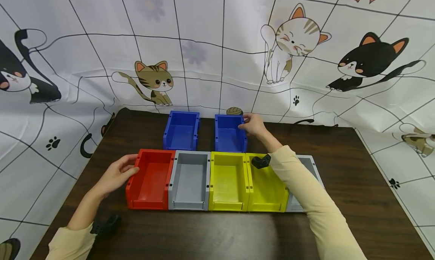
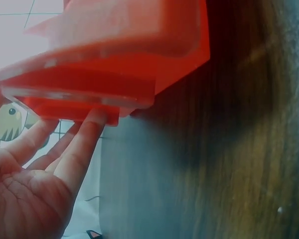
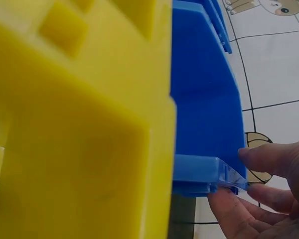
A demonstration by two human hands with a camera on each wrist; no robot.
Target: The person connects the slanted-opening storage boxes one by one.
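At the left end of a row of bins stands a red bin. My left hand is at its left side, the thumb over the rim and the fingers under the rim's outer face; the left wrist view shows those fingers against the red plastic. Behind the row, my right hand pinches the right rear rim of a blue bin. In the right wrist view the thumb touches its edge, with other fingers below the rim. A second blue bin sits to its left.
Right of the red bin stand a grey bin, a yellow bin, another yellow bin and a grey bin partly covered by my right sleeve. The dark wooden table meets a cat-patterned cloth behind.
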